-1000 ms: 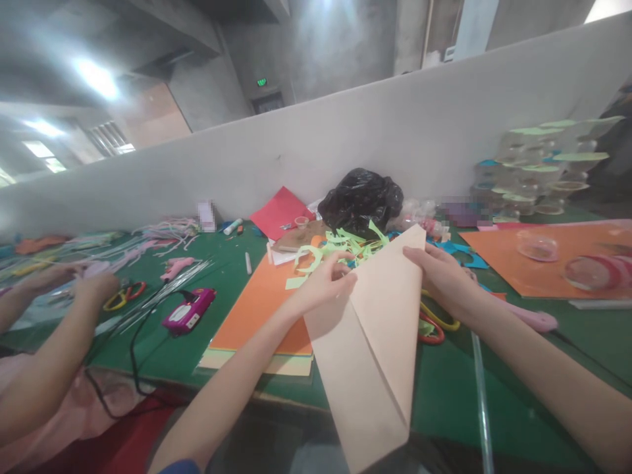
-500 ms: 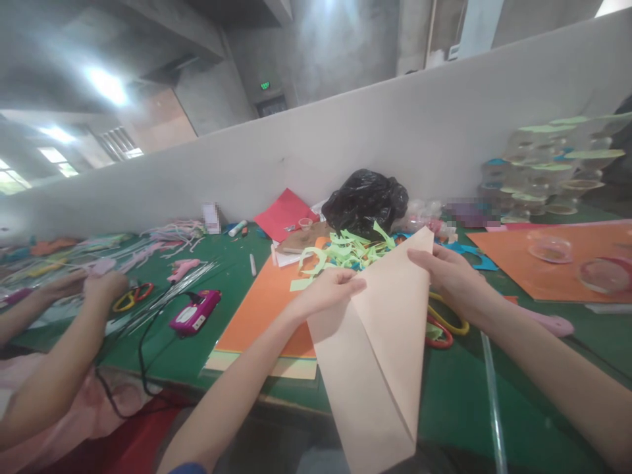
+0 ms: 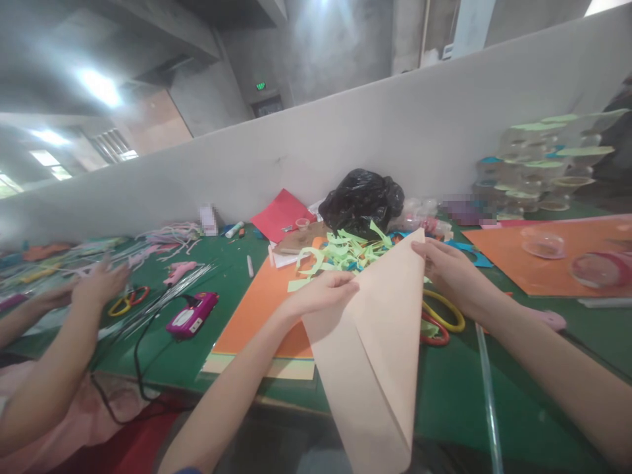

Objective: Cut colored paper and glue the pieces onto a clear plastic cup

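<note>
A large peach paper sheet (image 3: pixel 380 355), folded into a long pointed shape, is held up over the near edge of the green table (image 3: pixel 459 401). My left hand (image 3: pixel 323 293) pinches its upper left edge, fingers closed on the fold. My right hand (image 3: pixel 447 270) grips the top right corner with the thumb on the front. The sheet's point hangs down past the table edge toward me. Behind the sheet lie green paper scraps (image 3: pixel 340 253) on orange card (image 3: pixel 264 309).
Yellow and red scissors (image 3: pixel 442 322) lie under my right wrist. A pink glue gun (image 3: pixel 191 315) with black cable, a black bag (image 3: pixel 361 199), red paper (image 3: pixel 281 214), stacked clear cups (image 3: pixel 543 168) and another orange sheet (image 3: pixel 553 260) surround. Another person's arms (image 3: pixel 54 355) work at left.
My hands have drawn the sheet's top edges slightly closer, curling the right flap more over the left. The person at left has shifted their hands a little.
</note>
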The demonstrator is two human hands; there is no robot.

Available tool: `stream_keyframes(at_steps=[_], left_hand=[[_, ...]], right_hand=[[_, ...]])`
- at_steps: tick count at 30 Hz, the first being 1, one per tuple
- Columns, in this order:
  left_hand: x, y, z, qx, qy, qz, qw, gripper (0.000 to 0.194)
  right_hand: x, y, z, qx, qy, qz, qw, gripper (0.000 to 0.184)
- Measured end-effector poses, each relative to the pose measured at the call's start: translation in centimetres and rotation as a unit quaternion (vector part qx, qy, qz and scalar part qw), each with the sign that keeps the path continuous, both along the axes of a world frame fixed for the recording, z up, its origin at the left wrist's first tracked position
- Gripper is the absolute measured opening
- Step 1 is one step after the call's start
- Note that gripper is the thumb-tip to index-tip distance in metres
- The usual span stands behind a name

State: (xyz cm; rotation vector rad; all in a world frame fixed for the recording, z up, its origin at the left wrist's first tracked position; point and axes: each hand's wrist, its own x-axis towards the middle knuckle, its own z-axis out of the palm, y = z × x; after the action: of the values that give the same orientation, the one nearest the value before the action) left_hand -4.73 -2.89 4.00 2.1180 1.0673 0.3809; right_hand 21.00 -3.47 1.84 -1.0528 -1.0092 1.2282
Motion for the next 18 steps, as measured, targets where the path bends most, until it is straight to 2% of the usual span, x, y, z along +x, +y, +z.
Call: stream_keyframes(at_steps=[12, 15, 18], left_hand=[[-0.2, -0.1, 0.5, -0.005, 0.013, -0.041, 0.999, 0.027], [-0.3, -0.3, 1.0, -0.006, 0.026, -0.05, 0.998, 0.026], [-0.2, -0.5, 1.4, -0.003, 0.042, -0.055, 0.998, 0.026]], right_hand=[[0.3, 0.1, -0.6, 0.038, -0.052, -0.012, 0.998, 0.041], [0.2, 0.1, -0.3, 0.029, -0.045, -0.008, 0.999, 0.042], [0.1, 0.2, 0.0, 0.005, -0.01, -0.003, 1.0, 0.037]])
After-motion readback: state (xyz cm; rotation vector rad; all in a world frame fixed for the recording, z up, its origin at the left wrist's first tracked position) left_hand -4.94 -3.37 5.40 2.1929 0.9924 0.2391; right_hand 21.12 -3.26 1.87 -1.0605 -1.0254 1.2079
